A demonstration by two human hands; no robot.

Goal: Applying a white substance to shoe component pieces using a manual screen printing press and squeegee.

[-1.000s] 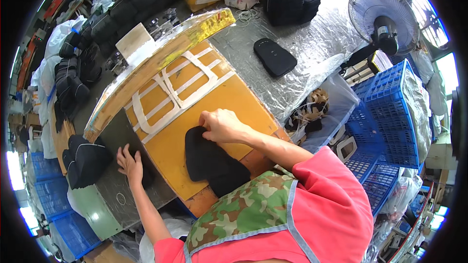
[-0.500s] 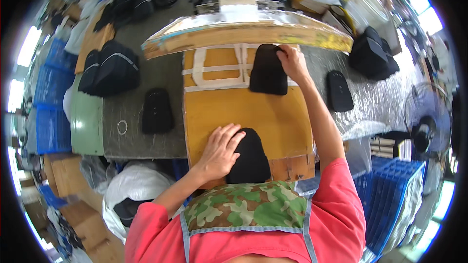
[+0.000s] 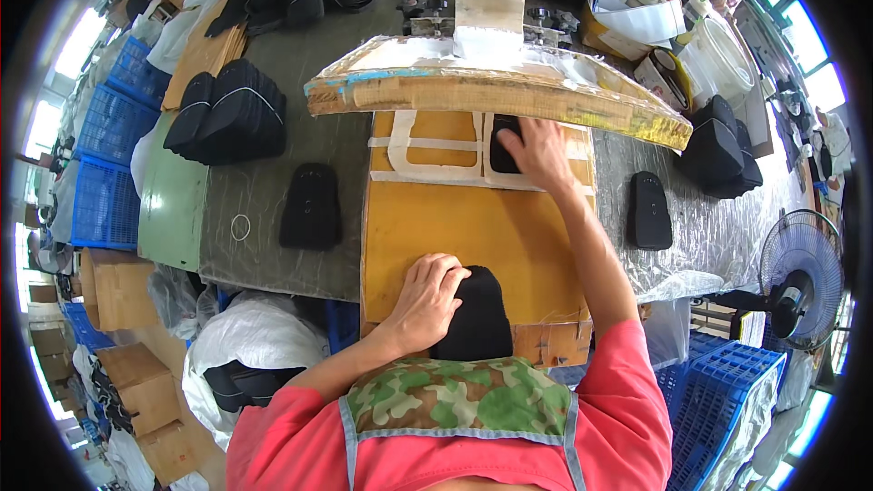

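Note:
My left hand (image 3: 425,302) is at the near edge of the yellow board (image 3: 455,218), its fingers curled and closed on the left edge of a black rounded fabric pad (image 3: 476,320). At the board's far side my right hand (image 3: 544,155) lies with fingers stretched out over a second black pad (image 3: 502,151). That pad rests inside the right one of two white-taped outlines (image 3: 427,160). Its far end is hidden under a raised wooden frame (image 3: 500,91) with a white-coated top; some of my right fingertips are hidden there too.
Single black pads lie left (image 3: 310,207) and right (image 3: 649,211) of the board. Banded black stacks (image 3: 238,114) stand farther left, others (image 3: 718,150) at right. A fan (image 3: 800,282) and blue crates (image 3: 727,400) are at the right; a white sack (image 3: 245,336) sits below the table.
My right hand has laid its pad down inside the taped outline and flattened over it, farther under the frame. My left fingers have curled more at the near pad. The whole view has shifted slightly.

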